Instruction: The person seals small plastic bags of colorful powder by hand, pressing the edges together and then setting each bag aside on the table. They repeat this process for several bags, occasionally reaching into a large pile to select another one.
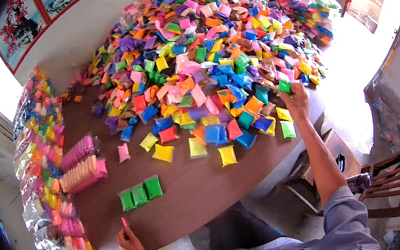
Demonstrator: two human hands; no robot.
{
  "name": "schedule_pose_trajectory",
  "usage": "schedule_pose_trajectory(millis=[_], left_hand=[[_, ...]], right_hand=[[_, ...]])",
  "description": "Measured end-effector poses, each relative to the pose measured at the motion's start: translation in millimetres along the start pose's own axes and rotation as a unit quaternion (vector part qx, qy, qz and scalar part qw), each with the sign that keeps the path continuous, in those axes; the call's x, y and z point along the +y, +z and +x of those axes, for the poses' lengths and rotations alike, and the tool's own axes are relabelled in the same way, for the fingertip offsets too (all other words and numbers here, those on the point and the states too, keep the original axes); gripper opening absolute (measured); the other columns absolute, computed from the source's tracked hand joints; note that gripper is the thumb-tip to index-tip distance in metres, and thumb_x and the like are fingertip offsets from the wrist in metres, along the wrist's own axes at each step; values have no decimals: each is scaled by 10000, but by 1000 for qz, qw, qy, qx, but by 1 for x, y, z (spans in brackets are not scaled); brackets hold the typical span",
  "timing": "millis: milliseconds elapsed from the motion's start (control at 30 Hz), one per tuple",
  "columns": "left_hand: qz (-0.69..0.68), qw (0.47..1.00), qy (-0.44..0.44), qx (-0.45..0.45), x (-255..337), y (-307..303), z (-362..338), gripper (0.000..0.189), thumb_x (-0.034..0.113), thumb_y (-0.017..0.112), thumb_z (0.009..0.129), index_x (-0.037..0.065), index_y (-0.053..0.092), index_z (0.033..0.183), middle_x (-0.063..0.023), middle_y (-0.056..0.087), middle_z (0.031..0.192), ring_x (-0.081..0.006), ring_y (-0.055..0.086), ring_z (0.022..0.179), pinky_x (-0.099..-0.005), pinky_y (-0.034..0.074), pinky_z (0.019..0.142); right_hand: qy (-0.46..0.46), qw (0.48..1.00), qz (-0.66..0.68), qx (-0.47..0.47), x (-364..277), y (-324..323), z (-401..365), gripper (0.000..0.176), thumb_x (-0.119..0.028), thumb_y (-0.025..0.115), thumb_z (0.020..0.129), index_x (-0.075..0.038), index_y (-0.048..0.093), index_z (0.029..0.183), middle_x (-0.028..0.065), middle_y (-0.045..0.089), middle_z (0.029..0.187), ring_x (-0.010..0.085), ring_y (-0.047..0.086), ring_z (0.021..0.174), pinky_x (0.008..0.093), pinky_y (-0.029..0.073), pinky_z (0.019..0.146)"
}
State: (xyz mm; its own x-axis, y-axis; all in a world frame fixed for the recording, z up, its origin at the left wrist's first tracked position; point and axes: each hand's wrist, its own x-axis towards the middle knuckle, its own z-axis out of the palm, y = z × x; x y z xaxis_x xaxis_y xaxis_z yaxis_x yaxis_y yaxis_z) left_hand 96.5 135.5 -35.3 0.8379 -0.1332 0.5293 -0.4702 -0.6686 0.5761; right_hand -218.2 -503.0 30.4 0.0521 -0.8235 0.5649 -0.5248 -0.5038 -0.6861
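Pink, slim and pointed, a small piece of unclear material (124,222) stands up from the bare left hand (130,241) at the near left; fingers curled, but cannot tell whether they pinch it or one wears it. Just beyond, three green square film packets (140,193) lie side by side on the brown smooth-topped table (193,195). Well to the right, the bare right hand (298,100) is closed, thumb and finger seeming to pinch one bright-green square film packet (284,86) at the near right edge of a multicoloured heap of plump film packets (191,51). To handle it well, my judgement: grip by the film margin rather than the plump middle, and lift clear before drawing it nearer, since dragging could pull neighbours along. Around: clear glossy film bags of multicoloured packets (40,169) line the left side; magenta film packets stacked in a row (77,152) and peach film packets stacked likewise (79,176) stand beside them. Strays off the heap, among them a plump yellow square film packet (227,155) and a pale-green square film packet (288,129), litter the table's middle and right; a low sweep leftward would likely snag some. Past the right forearm, below table level, a brown slatted wooden chair (392,184); elbow room there hard to judge.
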Motion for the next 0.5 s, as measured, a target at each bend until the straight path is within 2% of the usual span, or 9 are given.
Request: schedule_pose_trajectory(millis=[33,100,133,167,233,300,367,433,500], left_hand=[[1,1000,1,5,3,-1,1,120,120,680,969,10,679,919,-92,636,793,-193,582,696,-345,494,659],[-10,1000,-12,-7,9,-4,0,106,101,677,962,10,677,908,-91,634,783,-195,581,682,-355,493,649],[8,1000,-6,0,8,-4,-1,105,102,693,957,10,683,907,-102,643,783,-213,596,672,-370,495,642],[9,1000,-7,4,12,-5,-1,105,102,693,957,10,683,907,-102,643,783,-213,596,672,-370,495,642],[12,1000,-3,-8,17,-7,-1,109,106,717,948,9,689,907,-115,657,787,-238,613,667,-384,499,638],[21,1000,-3,-9,11,-6,-2,99,107,731,940,21,696,905,-124,662,798,-267,626,680,-396,504,639],[26,999,31,-3,23,-6,-2,84,96,729,936,28,694,901,-117,660,807,-283,637,701,-398,508,642],[26,999,36,1,25,-8,-5,82,98,737,928,35,695,897,-115,659,818,-296,651,738,-408,512,655],[84,994,63,-14,39,-14,-5,93,105,746,922,29,693,916,-115,672,834,-301,658,762,-422,519,670]], right_hand=[[-2,1000,5,1,-10,-1,-2,382,-170,866,787,-56,614,1051,128,697,877,245,681,794,385,536,725],[82,974,201,-69,-34,-7,-11,341,-174,849,814,-39,635,1043,81,682,847,168,639,756,341,517,687],[122,973,143,-136,-52,-23,-19,263,-164,819,852,-23,678,1024,30,678,840,107,611,740,294,491,652],[134,958,199,-156,-81,-33,-34,199,-162,800,881,-24,716,997,-5,671,837,76,593,720,263,468,625],[177,926,259,-212,-103,-39,-70,211,-179,796,902,-41,732,1048,-31,663,834,60,587,711,250,463,613],[210,898,261,-286,-117,-35,-115,233,-182,813,904,-63,730,1086,-41,662,842,60,596,723,247,468,611],[190,864,333,-325,-130,-29,-167,249,-176,835,894,-73,723,1091,-44,668,848,57,603,738,243,472,616],[213,840,357,-347,-162,-31,-211,249,-156,853,880,-75,720,1075,-50,665,853,58,603,743,247,475,617],[168,861,326,-351,-157,-13,-256,261,-139,860,866,-64,715,1068,-20,666,813,58,610,752,256,479,618]])
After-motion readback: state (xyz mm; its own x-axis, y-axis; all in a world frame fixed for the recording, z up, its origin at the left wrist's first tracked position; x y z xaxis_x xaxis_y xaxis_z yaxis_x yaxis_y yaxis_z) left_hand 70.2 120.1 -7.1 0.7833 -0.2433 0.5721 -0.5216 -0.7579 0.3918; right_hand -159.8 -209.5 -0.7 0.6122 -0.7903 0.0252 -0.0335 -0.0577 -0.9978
